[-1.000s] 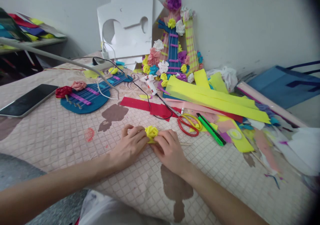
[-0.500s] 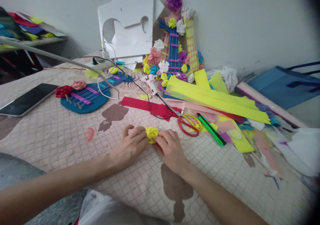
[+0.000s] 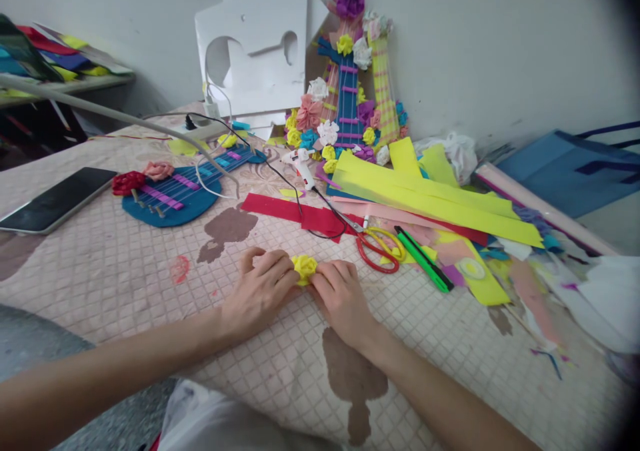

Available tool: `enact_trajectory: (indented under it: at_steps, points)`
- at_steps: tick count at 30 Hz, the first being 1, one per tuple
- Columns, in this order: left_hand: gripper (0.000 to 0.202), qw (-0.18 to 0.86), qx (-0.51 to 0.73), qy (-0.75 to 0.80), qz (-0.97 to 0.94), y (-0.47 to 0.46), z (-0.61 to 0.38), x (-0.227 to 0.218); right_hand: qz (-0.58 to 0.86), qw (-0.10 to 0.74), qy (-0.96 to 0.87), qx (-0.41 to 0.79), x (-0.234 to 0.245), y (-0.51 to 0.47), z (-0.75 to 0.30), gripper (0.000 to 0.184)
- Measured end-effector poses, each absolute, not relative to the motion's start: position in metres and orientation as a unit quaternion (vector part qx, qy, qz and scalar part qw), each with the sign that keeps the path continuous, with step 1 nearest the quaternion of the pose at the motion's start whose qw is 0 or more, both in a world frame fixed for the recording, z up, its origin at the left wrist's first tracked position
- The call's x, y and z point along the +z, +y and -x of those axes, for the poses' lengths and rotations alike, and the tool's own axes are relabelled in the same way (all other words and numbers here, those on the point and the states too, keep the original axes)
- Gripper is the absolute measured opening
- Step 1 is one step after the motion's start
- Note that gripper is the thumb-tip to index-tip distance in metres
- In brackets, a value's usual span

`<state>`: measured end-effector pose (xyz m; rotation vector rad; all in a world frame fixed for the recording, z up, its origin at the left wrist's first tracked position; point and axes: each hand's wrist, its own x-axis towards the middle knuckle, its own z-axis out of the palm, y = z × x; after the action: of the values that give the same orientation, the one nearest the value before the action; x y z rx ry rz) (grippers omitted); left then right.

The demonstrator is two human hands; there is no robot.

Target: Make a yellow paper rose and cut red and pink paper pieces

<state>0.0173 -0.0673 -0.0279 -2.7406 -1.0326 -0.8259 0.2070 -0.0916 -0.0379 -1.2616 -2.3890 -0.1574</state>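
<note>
A yellow crepe-paper flower [image 3: 305,268] is pinched between both hands, just above the patterned tablecloth. My left hand [image 3: 265,289] grips its left side, fingers closed and curled over. From the right, my right hand [image 3: 343,299] holds the other edge with its fingers pressed together. The fingertips hide the flower's sides and underside. Beyond the hands lie a strip of red paper [image 3: 270,207] and a pair of scissors [image 3: 377,247] with red and yellow handles. A green utility knife [image 3: 424,259] is to the right of the scissors.
A white glue gun [image 3: 301,169] with a black cord stands behind the red strip. To the left are a blue paper guitar [image 3: 173,204] and a phone [image 3: 55,199]. Yellow paper strips [image 3: 430,194] and scraps cover the right side. Flower-trimmed guitars [image 3: 347,97] lean on the wall.
Both hands stay in nearly the same place around the yellow flower. The left fingers have shifted very slightly, and the view has moved a little.
</note>
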Motion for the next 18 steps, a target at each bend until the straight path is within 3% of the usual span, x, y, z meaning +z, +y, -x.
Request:
enact_trajectory:
  at_steps: [7, 13, 18]
  points:
    - [0.015, 0.073, -0.270, -0.323, 0.904, -0.0661, -0.0190, -0.0276, 0.452, 0.201, -0.867, -0.063, -0.0389, -0.0908, -0.2061, 0.014]
    - [0.017, 0.077, -0.265, -0.317, 0.907, -0.0661, -0.0174, -0.0298, 0.456, 0.257, -0.851, -0.047, -0.0388, -0.0923, -0.2064, 0.012]
    - [0.016, 0.079, -0.267, -0.324, 0.904, -0.0667, -0.0180, -0.0284, 0.449, 0.247, -0.857, -0.055, -0.0404, -0.0914, -0.2061, 0.014]
